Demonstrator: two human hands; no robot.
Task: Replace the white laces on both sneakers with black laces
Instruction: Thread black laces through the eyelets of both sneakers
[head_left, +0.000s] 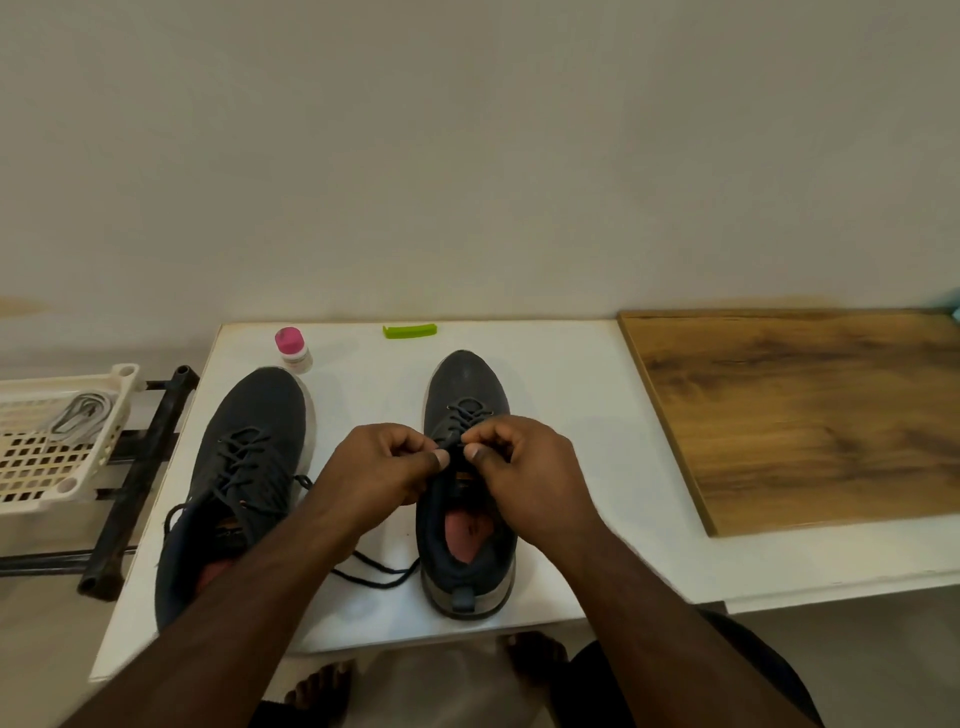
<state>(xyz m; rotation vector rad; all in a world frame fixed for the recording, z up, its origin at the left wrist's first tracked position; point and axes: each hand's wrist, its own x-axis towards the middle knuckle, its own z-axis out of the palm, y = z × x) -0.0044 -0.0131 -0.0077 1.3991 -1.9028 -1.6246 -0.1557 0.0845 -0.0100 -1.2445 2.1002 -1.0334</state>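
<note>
Both hands (left (382, 467), right (519, 462)) pinching black lace (453, 441) over right sneaker (467, 488).

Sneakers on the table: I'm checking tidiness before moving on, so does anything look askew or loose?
Left sneaker sits angled, unlike the straight right sneaker; black lace ends trail loose between them.

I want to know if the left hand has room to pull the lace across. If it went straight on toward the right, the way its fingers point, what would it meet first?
The right hand: the left hand pinches the black lace almost fingertip to fingertip with it, over the right sneaker.
</note>
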